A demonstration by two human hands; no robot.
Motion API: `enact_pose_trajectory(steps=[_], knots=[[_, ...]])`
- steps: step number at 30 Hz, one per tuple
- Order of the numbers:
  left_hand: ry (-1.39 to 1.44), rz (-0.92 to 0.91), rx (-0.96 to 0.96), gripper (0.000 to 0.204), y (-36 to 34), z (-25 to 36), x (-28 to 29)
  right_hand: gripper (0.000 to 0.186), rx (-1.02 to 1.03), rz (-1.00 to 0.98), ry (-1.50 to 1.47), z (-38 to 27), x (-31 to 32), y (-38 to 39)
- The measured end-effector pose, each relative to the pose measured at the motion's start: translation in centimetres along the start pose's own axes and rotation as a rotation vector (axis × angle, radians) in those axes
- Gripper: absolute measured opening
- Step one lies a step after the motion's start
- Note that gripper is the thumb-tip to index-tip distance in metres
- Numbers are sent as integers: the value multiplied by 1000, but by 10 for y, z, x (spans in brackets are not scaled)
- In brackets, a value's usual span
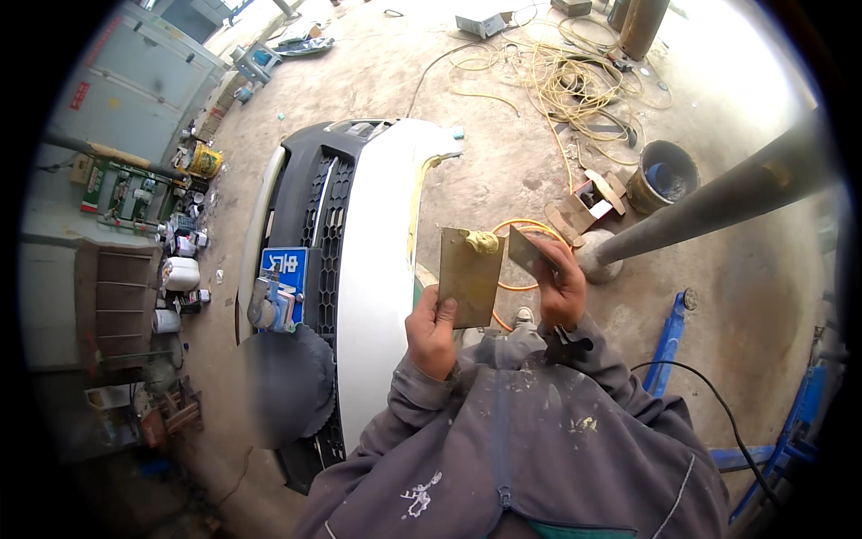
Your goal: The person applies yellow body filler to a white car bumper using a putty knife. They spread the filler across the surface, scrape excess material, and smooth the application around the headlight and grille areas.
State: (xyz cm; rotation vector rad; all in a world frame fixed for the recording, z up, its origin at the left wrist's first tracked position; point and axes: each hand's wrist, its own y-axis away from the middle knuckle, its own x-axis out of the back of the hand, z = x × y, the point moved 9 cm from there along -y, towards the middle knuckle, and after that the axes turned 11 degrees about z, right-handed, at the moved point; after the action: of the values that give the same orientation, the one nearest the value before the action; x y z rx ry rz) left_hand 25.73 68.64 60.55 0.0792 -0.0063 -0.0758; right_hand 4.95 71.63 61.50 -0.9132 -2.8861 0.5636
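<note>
My left hand [433, 340] grips the lower edge of a flat rectangular putty board [469, 287], thumb on its face. A lump of yellow putty [482, 241] sits at the board's top edge. Close by on the right, my right hand [564, 287] pinches a thin flat putty scraper [524, 251], partly hidden by the fingers; its edge is just apart from the board. Left of my hands lies a white and black car bumper [375, 260] with a honeycomb grille. Yellow putty smears run along its right edge. A blue plate [289, 268] is on its front.
A grey tool [263, 304] and a dark round object [289, 391] are over the bumper. To the right are a slanting grey pole [709, 200], a bucket [644, 191], an opened cardboard box [588, 205] and a blue metal stand [666, 346]. Tangled yellow hose [575, 85] lies farther off.
</note>
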Motion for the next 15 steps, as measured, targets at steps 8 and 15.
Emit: enact_pose_trajectory(steps=[8, 15], knots=[[-661, 140, -219, 17, 0, 16, 0, 46, 261, -116, 276, -5, -44, 29], [-550, 341, -147, 23, -42, -31, 129, 38, -607, -156, -256, 150, -83, 76]])
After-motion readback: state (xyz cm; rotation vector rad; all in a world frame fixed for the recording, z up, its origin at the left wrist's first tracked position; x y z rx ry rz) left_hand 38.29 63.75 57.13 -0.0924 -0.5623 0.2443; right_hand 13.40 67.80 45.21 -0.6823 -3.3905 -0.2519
